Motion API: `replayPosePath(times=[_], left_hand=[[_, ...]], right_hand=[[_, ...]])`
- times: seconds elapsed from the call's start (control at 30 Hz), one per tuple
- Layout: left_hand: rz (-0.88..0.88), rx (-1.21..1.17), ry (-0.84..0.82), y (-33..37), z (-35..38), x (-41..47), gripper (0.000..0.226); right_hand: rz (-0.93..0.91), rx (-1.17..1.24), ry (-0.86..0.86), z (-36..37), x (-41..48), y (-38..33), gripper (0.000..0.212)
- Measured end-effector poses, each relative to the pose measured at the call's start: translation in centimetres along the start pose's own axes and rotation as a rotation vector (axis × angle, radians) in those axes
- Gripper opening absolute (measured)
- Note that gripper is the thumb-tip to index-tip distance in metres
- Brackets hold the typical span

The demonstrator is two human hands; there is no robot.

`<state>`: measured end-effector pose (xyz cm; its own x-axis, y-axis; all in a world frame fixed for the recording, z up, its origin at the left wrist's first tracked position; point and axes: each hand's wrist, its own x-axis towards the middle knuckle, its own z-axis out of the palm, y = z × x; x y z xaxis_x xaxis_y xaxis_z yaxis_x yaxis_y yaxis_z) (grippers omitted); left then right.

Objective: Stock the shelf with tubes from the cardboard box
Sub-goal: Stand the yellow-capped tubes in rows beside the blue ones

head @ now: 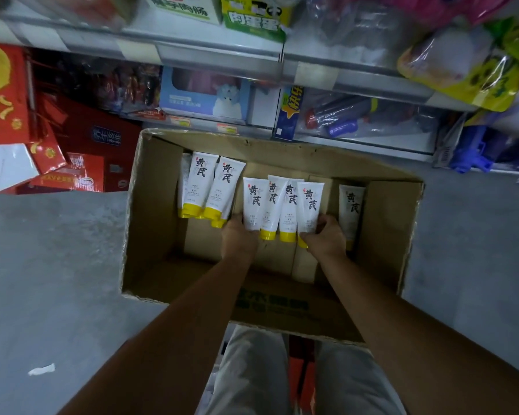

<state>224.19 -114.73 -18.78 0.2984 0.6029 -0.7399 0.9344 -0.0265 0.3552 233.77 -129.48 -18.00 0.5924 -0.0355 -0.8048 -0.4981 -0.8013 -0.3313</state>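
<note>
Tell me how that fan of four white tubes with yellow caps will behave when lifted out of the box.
The four tubes probably slide against each other: glossy skins, overlapped, pinched only near the caps by the left hand and right hand. Their flat sealed ends likely flex rather than stay rigid. Probably light, since fingertips alone carry them.

The cardboard box (150, 223) was open at the top, so hands could go straight down into it. Its near half had bare floor, with lots of room. Tubes stood in the way on the far side: a bunch at the far left (206, 187), four held in the middle (282, 205), and one by the right wall (350, 211). Small gaps lay between these groups. Past the box, the shelf (357, 79) was crowded with packets and boxes. The gray floor (51, 265) left of the box was open.
</note>
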Motion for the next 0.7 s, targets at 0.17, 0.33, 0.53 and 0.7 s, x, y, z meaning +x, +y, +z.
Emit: replayPosePath(times=[0.17, 0.33, 0.53, 0.7], left_hand=[[0.012, 0.005, -0.004, -0.3, -0.2, -1.6, 0.043], [0.031, -0.061, -0.009, -0.2, -0.5, -3.6, 0.05], [0.104, -0.152, -0.01, 1.5, -1.6, -7.3, 0.043], [0.203, -0.223, -0.019, 3.9, -3.7, -11.0, 0.044]], right_hand=[[-0.02, 0.012, -0.001, -0.9, -1.3, 0.1, 0.051], [-0.034, 0.003, -0.01, -2.3, -2.7, 0.5, 0.05], [-0.076, 0.031, -0.022, -5.1, -6.1, 0.6, 0.053], [-0.16, 0.114, 0.025, -9.0, -10.3, -0.5, 0.05]])
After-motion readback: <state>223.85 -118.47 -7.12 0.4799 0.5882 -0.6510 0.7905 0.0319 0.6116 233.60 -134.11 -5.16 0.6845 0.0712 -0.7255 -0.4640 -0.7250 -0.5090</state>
